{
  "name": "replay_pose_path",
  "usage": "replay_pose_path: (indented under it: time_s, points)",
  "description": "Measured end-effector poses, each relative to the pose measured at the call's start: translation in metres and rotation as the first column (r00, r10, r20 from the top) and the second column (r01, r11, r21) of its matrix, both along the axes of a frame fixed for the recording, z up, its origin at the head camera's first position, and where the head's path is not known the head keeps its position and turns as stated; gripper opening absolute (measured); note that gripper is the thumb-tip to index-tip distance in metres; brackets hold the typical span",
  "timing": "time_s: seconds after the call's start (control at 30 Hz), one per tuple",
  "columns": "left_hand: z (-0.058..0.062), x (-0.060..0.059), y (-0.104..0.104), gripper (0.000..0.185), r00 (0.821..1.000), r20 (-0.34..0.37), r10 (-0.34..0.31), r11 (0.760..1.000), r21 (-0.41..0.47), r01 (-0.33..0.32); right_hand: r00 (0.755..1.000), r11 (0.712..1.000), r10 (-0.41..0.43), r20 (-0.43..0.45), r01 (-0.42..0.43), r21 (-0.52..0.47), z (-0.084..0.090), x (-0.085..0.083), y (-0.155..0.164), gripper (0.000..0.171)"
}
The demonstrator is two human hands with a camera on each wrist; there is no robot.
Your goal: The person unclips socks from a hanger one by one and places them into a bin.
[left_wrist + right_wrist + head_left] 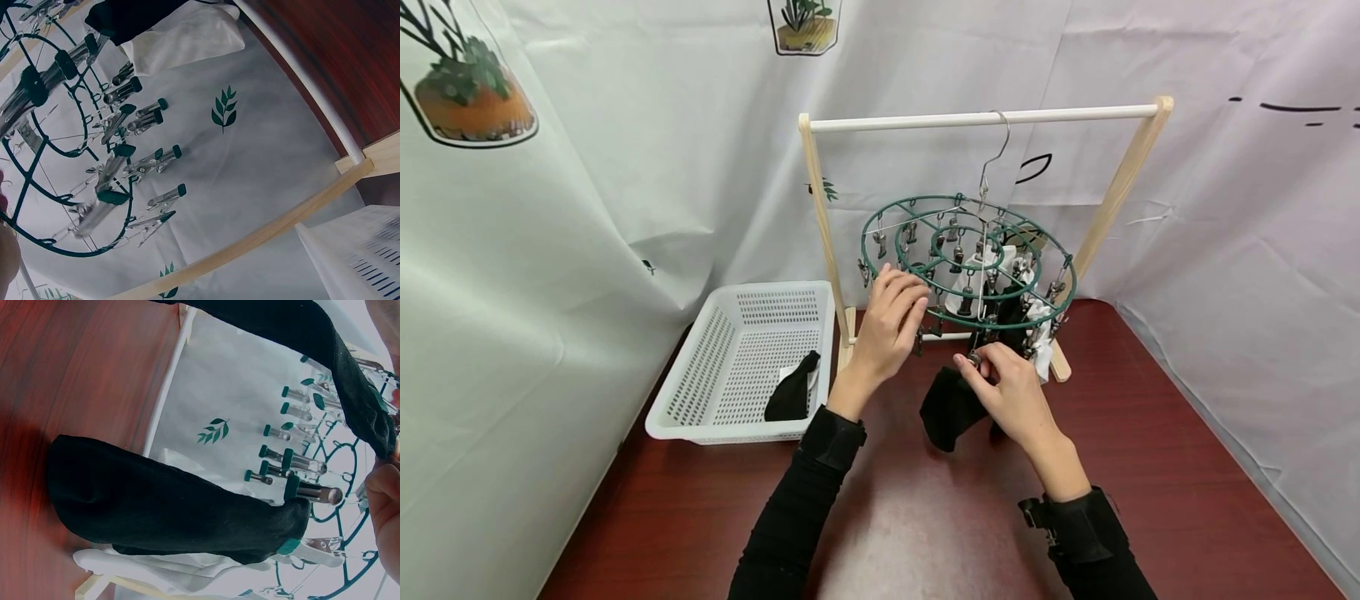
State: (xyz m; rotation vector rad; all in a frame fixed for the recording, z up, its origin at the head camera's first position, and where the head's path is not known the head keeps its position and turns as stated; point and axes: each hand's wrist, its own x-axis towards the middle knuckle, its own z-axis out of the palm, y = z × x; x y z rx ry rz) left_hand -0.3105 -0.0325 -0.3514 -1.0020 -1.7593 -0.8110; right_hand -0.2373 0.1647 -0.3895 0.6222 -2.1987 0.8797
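Head cam first: a round green clip hanger (967, 260) hangs by its hook from a wooden rack (985, 118) standing on a dark red table (1150, 467). The left hand (889, 321) is up at the hanger's 9 o'clock edge, fingers curled onto the outer ring. The right hand (1009, 392) sits around the hanger's 6 o'clock, fingertips pinched on a metal clip (974, 359), and a black sock (950, 407) hangs down just below and left of that hand, its toe close to the tabletop. White and black pieces (1026, 304) already hang from clips on the far right side. At 9 o'clock from the rack there's a white basket (700, 392) with 1 more dark sock (793, 390) and a bit of white cloth in it.

Left wrist cam: mostly the hanger's green rings (37, 125) and rows of metal clips (150, 162) seen from below, plus the rack's lower bar (300, 75) and a corner of the basket (362, 256). Only a sliver of the hand shows at the left edge, so can't tell the grip from here.

Right wrist cam: the black sock (162, 506) fills the middle, its cuff caught in a green-tipped clip (300, 547) at about 4 o'clock. A 2nd black piece (337, 356) runs along the top. Fingertips (384, 487) sit at the right edge by the ring.
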Motion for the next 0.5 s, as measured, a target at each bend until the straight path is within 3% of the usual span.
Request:
replay_pose_path:
  time_s: [0.13, 0.23, 0.3, 0.4, 0.5]
  points:
    - [-0.003, 0.013, 0.005, 0.018, 0.991, -0.131, -0.004, 0.988, 0.154, 0.024, 1.0, 1.0, 0.002, 0.001, -0.002, 0.002, -0.001, 0.0, -0.001, 0.023]
    - [-0.008, 0.03, 0.009, 0.014, 0.971, -0.24, -0.005, 0.952, 0.296, 0.078, 1.0, 1.0, -0.004, 0.0, 0.004, 0.001, -0.001, 0.0, -0.003, 0.023]
    - [-0.015, 0.041, 0.013, 0.014, 0.962, -0.271, -0.023, 0.925, 0.359, 0.124, 1.0, 1.0, -0.01, 0.0, 0.01, -0.001, -0.002, -0.001, -0.004, 0.023]
    - [-0.031, 0.051, 0.018, 0.013, 0.969, -0.233, -0.08, 0.899, 0.403, 0.171, 1.0, 1.0, -0.015, 0.007, 0.015, -0.005, -0.002, -0.001, -0.007, 0.022]
    - [-0.052, 0.057, 0.022, 0.013, 0.987, -0.103, -0.125, 0.893, 0.423, 0.157, 1.0, 1.0, -0.012, 0.007, 0.012, -0.007, -0.002, -0.001, -0.008, 0.021]
